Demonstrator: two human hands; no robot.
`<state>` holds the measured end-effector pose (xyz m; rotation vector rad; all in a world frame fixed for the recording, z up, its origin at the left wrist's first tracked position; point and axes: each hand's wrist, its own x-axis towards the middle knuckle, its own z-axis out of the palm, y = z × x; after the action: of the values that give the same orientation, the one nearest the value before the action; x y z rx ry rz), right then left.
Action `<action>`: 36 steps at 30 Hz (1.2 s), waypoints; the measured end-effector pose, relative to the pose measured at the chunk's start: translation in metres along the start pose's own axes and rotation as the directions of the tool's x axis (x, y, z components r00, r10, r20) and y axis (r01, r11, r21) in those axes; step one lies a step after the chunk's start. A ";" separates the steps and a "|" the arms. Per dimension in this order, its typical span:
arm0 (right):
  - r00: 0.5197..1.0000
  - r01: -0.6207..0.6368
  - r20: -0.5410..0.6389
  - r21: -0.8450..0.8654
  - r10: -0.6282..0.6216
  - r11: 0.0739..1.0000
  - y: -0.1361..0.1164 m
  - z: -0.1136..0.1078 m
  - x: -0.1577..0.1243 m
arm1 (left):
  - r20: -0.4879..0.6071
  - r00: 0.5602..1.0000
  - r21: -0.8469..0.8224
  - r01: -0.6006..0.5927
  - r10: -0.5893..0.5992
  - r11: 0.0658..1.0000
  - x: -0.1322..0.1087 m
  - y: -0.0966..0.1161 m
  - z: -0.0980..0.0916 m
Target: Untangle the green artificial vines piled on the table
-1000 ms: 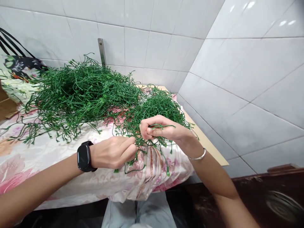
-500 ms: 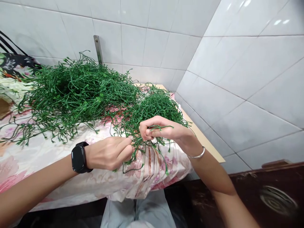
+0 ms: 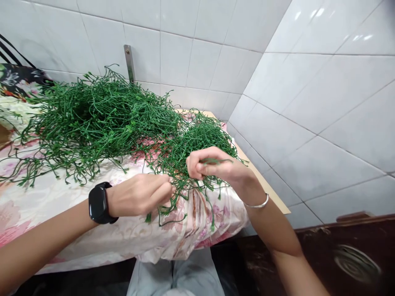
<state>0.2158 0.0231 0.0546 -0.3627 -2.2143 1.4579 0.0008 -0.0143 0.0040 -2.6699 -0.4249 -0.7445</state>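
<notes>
My left hand (image 3: 143, 195), with a black watch on the wrist, is closed in a pinch near the table's front. A green tip (image 3: 148, 218) pokes out below its fingers, apparently from an artificial flower stem in them; the rest is hidden. To the right, my right hand (image 3: 211, 164) is closed on a thin green artificial flower stem (image 3: 219, 160), which runs back across the palm and is slightly blurred. A small pile of such green stems (image 3: 203, 133) lies just beyond both hands, with loose ends hanging toward me between them.
A larger heap of green stems (image 3: 105, 115) spreads over the floral cloth (image 3: 101, 246) at left. Behind it are a dark flowered bag (image 3: 23, 80), whitish flowers (image 3: 17, 111) and a metal bracket (image 3: 128, 63) on the tiled wall. Dark brown furniture (image 3: 324, 255) stands at lower right.
My right hand has moved slightly right and up, away from the left one. The left hand has shifted a little left and up, still pinched.
</notes>
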 end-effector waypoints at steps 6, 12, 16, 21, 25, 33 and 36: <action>0.905 0.036 -0.425 0.133 0.024 0.990 0.000 0.014 0.010 | -0.299 0.792 -0.139 0.516 -0.533 0.845 0.008 -0.019 -0.009; 0.874 0.063 -0.484 0.056 -0.028 0.996 0.004 0.021 0.017 | -0.163 0.842 -0.258 0.467 -0.515 0.846 0.015 -0.014 -0.023; 0.887 0.061 -0.461 0.047 -0.032 0.997 0.004 0.024 0.017 | -0.164 0.853 -0.262 0.447 -0.496 0.855 0.015 -0.008 -0.018; 0.891 0.025 -0.455 0.039 -0.005 0.999 0.007 0.029 0.018 | -0.195 0.846 -0.270 0.441 -0.497 0.856 0.012 -0.009 -0.010; 0.887 0.053 -0.457 -0.052 -0.071 0.997 0.011 0.030 0.019 | -0.239 0.829 -0.201 0.466 -0.505 0.861 0.013 -0.008 -0.012; 0.629 0.174 -0.686 -0.335 -0.366 0.926 0.006 0.026 0.014 | -0.495 0.718 -0.057 0.535 -0.489 0.843 0.014 -0.010 -0.013; 0.803 0.082 -0.516 -0.401 -0.299 0.913 0.003 0.030 0.012 | -0.511 0.710 -0.050 0.538 -0.484 0.841 0.014 -0.008 -0.011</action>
<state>0.1897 0.0059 0.0448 -0.5849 -1.9285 0.6923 0.0044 -0.0085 0.0220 -2.1254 -1.0439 -1.4944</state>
